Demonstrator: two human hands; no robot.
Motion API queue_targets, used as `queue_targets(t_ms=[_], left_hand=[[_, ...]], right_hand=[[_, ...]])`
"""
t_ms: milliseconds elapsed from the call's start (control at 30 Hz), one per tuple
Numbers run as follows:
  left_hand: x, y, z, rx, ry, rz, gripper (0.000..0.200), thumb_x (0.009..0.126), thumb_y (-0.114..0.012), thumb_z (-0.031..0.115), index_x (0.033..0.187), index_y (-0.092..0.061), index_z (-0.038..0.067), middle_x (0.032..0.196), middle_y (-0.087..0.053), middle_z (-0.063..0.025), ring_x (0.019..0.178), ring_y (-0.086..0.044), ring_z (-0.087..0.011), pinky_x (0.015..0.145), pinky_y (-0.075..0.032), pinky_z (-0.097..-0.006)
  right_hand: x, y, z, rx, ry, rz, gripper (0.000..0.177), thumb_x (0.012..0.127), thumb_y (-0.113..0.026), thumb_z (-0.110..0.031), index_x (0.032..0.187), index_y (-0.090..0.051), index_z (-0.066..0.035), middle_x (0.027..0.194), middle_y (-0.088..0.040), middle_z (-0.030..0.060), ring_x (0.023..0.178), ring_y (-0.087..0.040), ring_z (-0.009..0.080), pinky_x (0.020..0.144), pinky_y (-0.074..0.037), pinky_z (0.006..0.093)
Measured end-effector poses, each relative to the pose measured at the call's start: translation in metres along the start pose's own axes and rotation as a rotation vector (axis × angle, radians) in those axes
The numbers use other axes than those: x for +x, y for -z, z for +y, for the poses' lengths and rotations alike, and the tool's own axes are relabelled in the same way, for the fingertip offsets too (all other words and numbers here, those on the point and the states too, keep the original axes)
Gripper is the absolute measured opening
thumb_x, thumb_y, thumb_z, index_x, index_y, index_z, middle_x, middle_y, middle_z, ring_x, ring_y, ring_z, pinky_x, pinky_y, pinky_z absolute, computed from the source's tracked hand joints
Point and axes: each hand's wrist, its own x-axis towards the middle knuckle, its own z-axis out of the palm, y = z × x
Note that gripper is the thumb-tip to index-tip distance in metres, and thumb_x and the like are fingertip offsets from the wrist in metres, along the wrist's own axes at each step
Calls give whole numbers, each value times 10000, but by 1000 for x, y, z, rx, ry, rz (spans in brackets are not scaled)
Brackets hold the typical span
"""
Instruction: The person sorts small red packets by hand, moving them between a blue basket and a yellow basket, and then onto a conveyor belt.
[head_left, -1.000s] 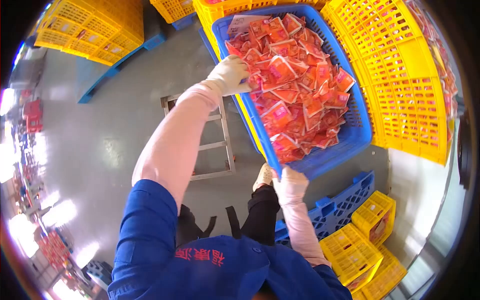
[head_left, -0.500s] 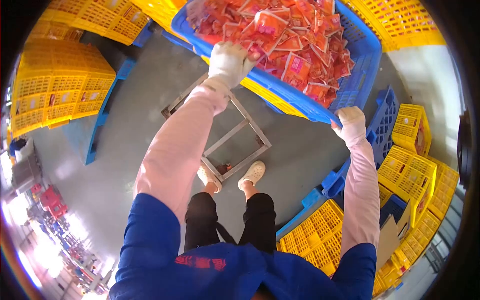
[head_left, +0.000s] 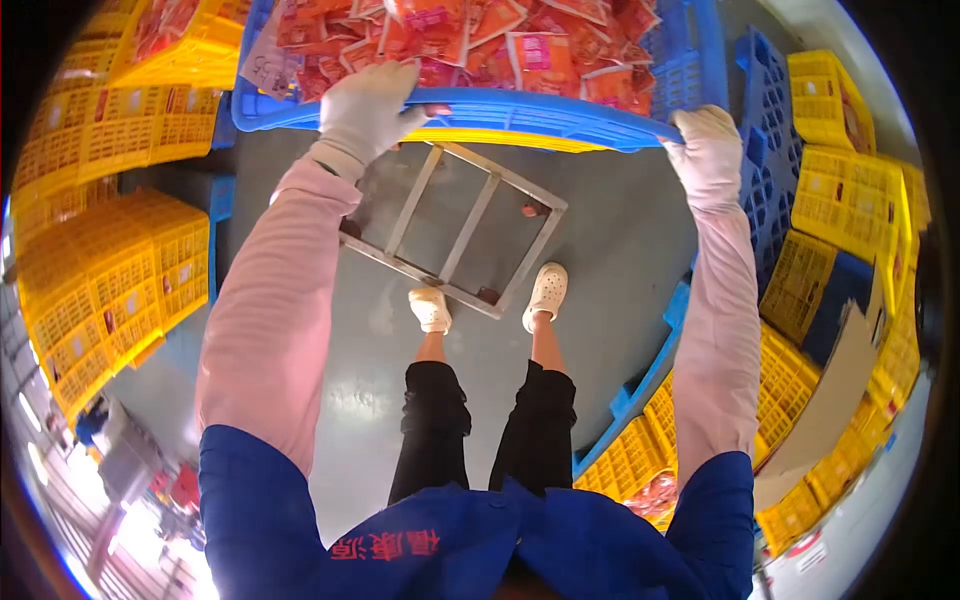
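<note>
A blue plastic crate (head_left: 560,118) full of red and orange packets (head_left: 545,62) is in front of me, on top of a yellow crate (head_left: 500,138). My left hand (head_left: 368,112), in a white glove, is closed around the near rim toward the left. At the near right corner, my gloved right hand (head_left: 706,148) grips the same rim. A paper label (head_left: 268,62) with writing shows inside the crate's left end. Both arms are stretched forward in pink sleeves.
On the floor between my feet and the crate lies a metal frame dolly (head_left: 468,222). Stacked yellow crates (head_left: 120,270) stand at the left, more yellow crates (head_left: 845,200) at the right. A blue pallet (head_left: 768,150) leans near the right wall, with cardboard (head_left: 825,400) below.
The blue crate has swung level across my view, its left end now nearer. Both hands stay on its rim; the left moved left, the right moved up. The floor frame appears turned.
</note>
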Motion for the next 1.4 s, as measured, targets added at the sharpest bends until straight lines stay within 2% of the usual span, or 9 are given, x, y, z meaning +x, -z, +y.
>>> queue_targets(t_ms=[100,200,333,567,700,767,1033,1100,1400], left_hand=[[-6,8,-21,11,-37,58,517,813,-657,590,1045,-637,128,925,-662,-64,884,-666,-275,719,-542,-422],[-23,3,-50,8,40,-49,407,806,-699,544,949,-682,163,887,-704,-58,854,-687,-290,726,-542,-426],[-47,8,-59,123,18,-66,467,785,-689,591,944,-694,151,922,-709,-71,881,-689,-313,756,-545,-433],[-104,9,-8,13,80,-18,487,769,-693,585,892,-703,113,918,-703,-72,879,-685,-310,753,-546,-434],[-149,0,30,0,126,9,478,780,-689,575,960,-701,132,931,-698,-55,879,-683,-281,743,-550,-432],[-169,4,41,2,164,31,397,783,-716,522,879,-693,137,878,-686,-45,854,-675,-278,709,-538,-417],[-200,9,27,24,179,-3,385,778,-731,489,959,-689,152,913,-701,-70,882,-679,-299,746,-538,-420],[-206,14,25,32,174,-70,371,768,-746,463,950,-682,146,928,-699,-62,890,-676,-300,758,-537,-418],[-272,18,35,-19,83,-9,348,727,-762,440,852,-673,128,899,-677,-60,864,-667,-295,739,-541,-423]], right_hand=[[-21,-4,-42,-37,-54,15,277,634,-812,-280,705,-607,-108,632,-581,76,652,-572,292,694,-460,410],[-40,2,-110,-125,-133,-7,278,648,-809,-305,701,-611,-118,633,-591,69,646,-582,283,706,-464,409],[-58,5,-155,-156,-208,-35,260,681,-788,-327,709,-618,-132,650,-606,67,675,-607,270,734,-472,411],[-88,12,-137,-151,-148,-54,263,737,-749,-361,725,-623,-130,676,-628,64,707,-603,295,719,-485,413],[-114,19,-136,-172,-81,-67,263,740,-745,-363,743,-625,-130,682,-629,60,721,-593,295,714,-485,406],[-123,26,-143,-166,-74,-34,265,731,-752,-349,748,-615,-123,681,-624,58,718,-592,295,718,-481,408],[-151,41,-205,-177,-138,-81,295,674,-801,-317,727,-591,-117,675,-621,53,719,-603,265,769,-465,393],[-157,40,-216,-124,-149,-92,272,670,-797,-265,723,-584,-105,668,-593,69,699,-582,286,735,-465,407],[-193,69,-275,-71,-168,-82,303,595,-825,-214,698,-563,-103,666,-574,82,705,-571,299,731,-457,424]])
